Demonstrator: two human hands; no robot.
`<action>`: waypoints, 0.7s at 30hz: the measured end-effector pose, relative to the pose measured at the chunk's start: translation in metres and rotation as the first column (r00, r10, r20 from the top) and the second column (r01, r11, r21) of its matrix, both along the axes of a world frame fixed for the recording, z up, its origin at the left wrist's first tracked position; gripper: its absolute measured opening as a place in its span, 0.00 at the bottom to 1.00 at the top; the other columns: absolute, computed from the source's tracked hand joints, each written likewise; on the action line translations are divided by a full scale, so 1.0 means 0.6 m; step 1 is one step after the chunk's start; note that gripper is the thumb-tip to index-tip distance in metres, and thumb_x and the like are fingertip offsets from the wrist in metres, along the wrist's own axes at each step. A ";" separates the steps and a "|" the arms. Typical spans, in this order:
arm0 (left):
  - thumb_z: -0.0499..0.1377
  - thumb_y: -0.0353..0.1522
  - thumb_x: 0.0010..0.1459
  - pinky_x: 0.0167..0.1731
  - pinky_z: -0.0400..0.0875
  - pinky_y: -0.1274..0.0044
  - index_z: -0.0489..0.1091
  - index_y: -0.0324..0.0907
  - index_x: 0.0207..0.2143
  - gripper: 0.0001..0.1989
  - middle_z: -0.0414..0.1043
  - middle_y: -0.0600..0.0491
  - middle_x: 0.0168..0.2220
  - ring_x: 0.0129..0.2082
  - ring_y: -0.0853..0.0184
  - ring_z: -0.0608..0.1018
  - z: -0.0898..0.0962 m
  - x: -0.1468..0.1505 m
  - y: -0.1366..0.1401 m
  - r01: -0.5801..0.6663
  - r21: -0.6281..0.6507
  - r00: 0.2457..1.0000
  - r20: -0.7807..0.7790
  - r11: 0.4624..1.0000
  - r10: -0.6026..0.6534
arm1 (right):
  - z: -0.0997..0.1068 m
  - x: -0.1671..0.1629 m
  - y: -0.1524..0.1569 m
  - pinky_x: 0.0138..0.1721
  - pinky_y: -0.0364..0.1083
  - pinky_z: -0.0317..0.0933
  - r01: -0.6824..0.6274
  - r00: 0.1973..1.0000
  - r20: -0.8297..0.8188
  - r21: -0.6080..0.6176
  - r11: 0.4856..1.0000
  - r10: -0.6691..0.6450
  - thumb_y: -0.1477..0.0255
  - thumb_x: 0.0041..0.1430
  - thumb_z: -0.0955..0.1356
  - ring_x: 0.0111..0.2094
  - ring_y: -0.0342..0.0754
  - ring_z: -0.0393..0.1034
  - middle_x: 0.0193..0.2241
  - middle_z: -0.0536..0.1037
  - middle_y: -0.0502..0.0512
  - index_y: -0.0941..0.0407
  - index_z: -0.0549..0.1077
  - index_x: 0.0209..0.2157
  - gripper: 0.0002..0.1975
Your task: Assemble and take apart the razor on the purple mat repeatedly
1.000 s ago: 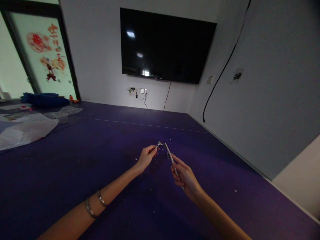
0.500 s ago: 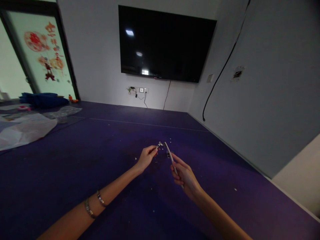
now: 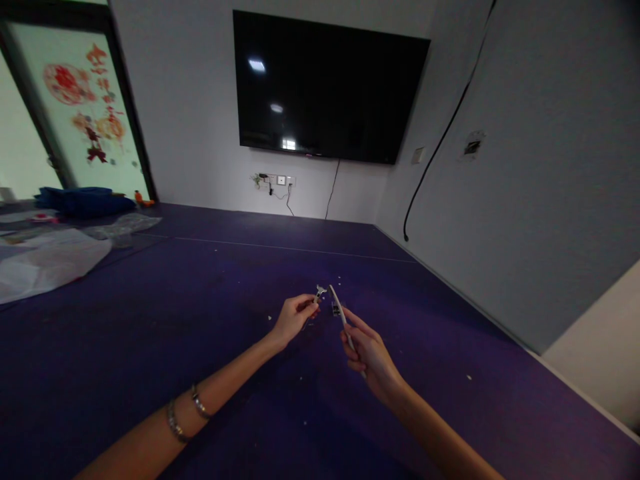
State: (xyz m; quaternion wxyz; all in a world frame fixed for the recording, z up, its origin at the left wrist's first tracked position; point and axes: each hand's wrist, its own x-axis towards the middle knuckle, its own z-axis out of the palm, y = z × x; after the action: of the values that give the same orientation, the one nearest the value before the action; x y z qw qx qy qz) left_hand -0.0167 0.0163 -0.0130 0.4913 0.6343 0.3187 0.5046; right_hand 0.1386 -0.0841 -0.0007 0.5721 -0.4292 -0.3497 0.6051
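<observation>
My left hand [image 3: 291, 321] pinches a small white and silvery piece [image 3: 320, 291] by its near end; its exact kind is too small to tell. In my right hand [image 3: 371, 352] is a slim white stick-like tool [image 3: 337, 305], with the fingers closed round its lower part. Its far end leans up toward the small piece, a narrow gap apart as far as I can see. Just behind the stick lies a small dark and clear object [image 3: 335, 309], partly covered by it. White scraps [image 3: 270, 318] are scattered on the purple floor around both hands.
A purple floor [image 3: 225, 400] spreads up to the grey walls. White sheeting [image 3: 55, 263], clear plastic [image 3: 125, 225] and a dark blue cloth bundle [image 3: 83, 201] lie at the left. A television [image 3: 330, 87] hangs ahead; a black cable [image 3: 440, 147] dangles at the right.
The small piece in my left hand has turned to stand more upright. The stick in my right hand has barely moved. The whole view has shifted slightly.
</observation>
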 end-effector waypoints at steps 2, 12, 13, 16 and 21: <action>0.60 0.33 0.47 0.32 0.67 0.75 0.72 0.37 0.33 0.11 0.74 0.51 0.27 0.27 0.68 0.74 0.000 0.003 -0.004 0.039 -0.047 0.998 0.042 0.998 -0.037 | -0.002 -0.005 -0.004 0.13 0.35 0.35 0.003 1.000 0.012 -0.002 1.000 -0.003 0.69 0.50 0.68 0.14 0.33 0.48 0.22 0.65 0.46 0.51 0.65 0.52 0.26; 0.63 0.30 0.42 0.33 0.70 0.74 0.73 0.36 0.31 0.10 0.75 0.51 0.27 0.27 0.67 0.76 0.005 0.014 -0.016 0.035 -0.105 0.995 0.101 0.994 -0.024 | -0.004 -0.019 -0.021 0.13 0.35 0.35 0.016 1.000 -0.010 -0.021 1.000 -0.016 0.67 0.50 0.68 0.14 0.32 0.49 0.22 0.64 0.45 0.50 0.64 0.53 0.27; 0.63 0.30 0.42 0.33 0.70 0.74 0.73 0.36 0.31 0.10 0.75 0.51 0.27 0.27 0.67 0.76 0.005 0.015 -0.016 0.029 -0.098 0.995 0.102 0.995 -0.019 | -0.003 -0.020 -0.022 0.13 0.35 0.35 0.018 1.000 -0.017 -0.021 1.000 -0.018 0.67 0.50 0.68 0.14 0.33 0.49 0.22 0.65 0.45 0.50 0.64 0.53 0.27; 0.63 0.31 0.43 0.32 0.69 0.75 0.73 0.36 0.30 0.09 0.75 0.51 0.26 0.26 0.68 0.75 0.005 0.015 -0.016 -0.002 -0.086 0.995 0.103 0.996 0.010 | 0.000 -0.025 -0.025 0.13 0.36 0.35 0.015 0.999 -0.033 -0.025 1.000 -0.016 0.67 0.49 0.68 0.14 0.33 0.49 0.22 0.65 0.45 0.50 0.64 0.53 0.27; 0.62 0.30 0.44 0.32 0.69 0.75 0.73 0.36 0.31 0.10 0.75 0.51 0.26 0.26 0.68 0.75 0.007 0.014 -0.019 -0.048 -0.092 0.994 0.097 0.995 0.057 | 0.005 -0.030 -0.026 0.14 0.36 0.34 -0.006 0.998 -0.065 -0.056 0.998 0.003 0.69 0.48 0.68 0.14 0.33 0.48 0.22 0.64 0.45 0.51 0.64 0.52 0.27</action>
State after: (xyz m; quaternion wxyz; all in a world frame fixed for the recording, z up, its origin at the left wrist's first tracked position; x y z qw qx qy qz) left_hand -0.0082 0.0048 -0.0090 0.5209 0.5771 0.3327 0.5338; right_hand 0.1205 -0.0995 0.0022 0.5695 -0.4244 -0.3146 0.6297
